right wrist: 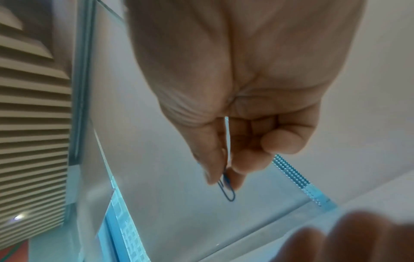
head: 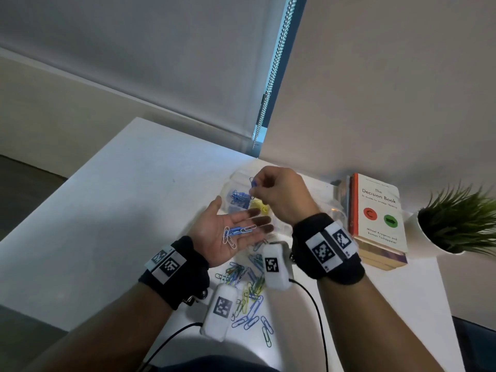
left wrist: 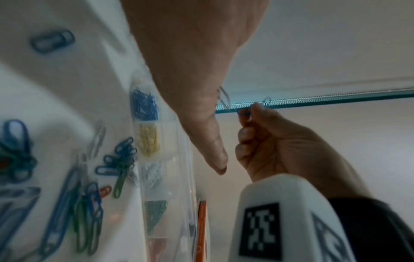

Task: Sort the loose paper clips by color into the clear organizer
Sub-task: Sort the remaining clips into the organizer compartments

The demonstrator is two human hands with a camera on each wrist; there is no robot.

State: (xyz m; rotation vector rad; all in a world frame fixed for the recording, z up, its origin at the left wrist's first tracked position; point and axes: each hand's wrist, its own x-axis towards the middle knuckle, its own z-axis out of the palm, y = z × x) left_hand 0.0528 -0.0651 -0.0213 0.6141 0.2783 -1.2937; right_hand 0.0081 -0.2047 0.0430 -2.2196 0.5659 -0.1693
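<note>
Cradling few white and blue clips, left hand lies flat, palm up, fingers straight. Right hand pinches blue clip over clear organizer, above blue compartment. Clip judged light, stiff, slippery; pinch across flat loops.

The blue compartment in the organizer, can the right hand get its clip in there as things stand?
Probably yes. The right hand pinches a blue clip just above the blue compartment of the organizer, which looks uncovered; the left hand sits nearer, beside it.
</note>
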